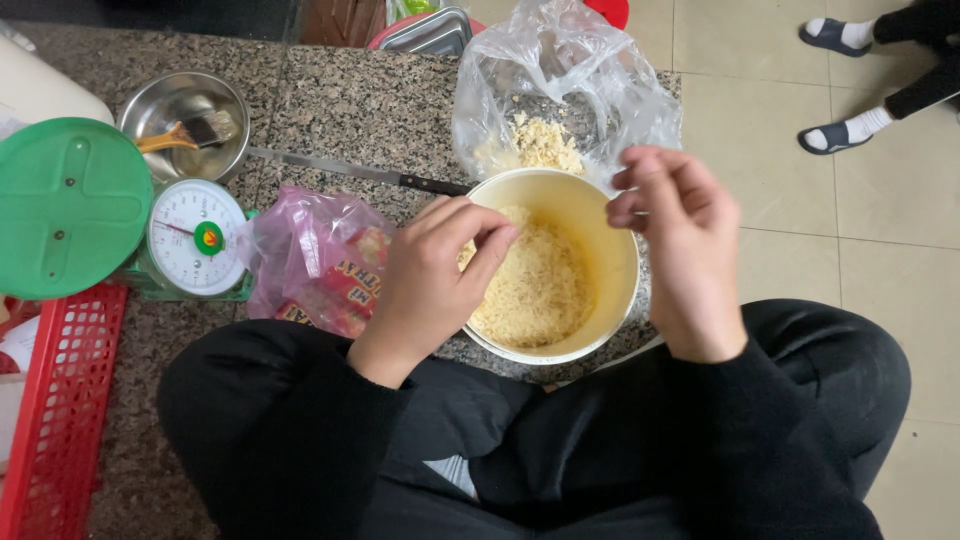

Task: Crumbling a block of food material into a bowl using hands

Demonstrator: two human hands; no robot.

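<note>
Over the cream bowl (610, 250) of crumbled noodles (535, 290) on the granite slab, your left hand (435, 275) pinches crumbs with fingers pressed together; your right hand (680, 240) hovers loosely curled beside the clear bag (590, 80).

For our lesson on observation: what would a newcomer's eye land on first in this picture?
First, the cream bowl of crumbled yellow bits in the centre, with the left hand dipping into it and the right hand raised over its rim. Then the green lid and the kitchen scale at left, on the granite slab.

Kitchen: granite slab (340, 100), scale (195, 237), knife (350, 171).
</note>
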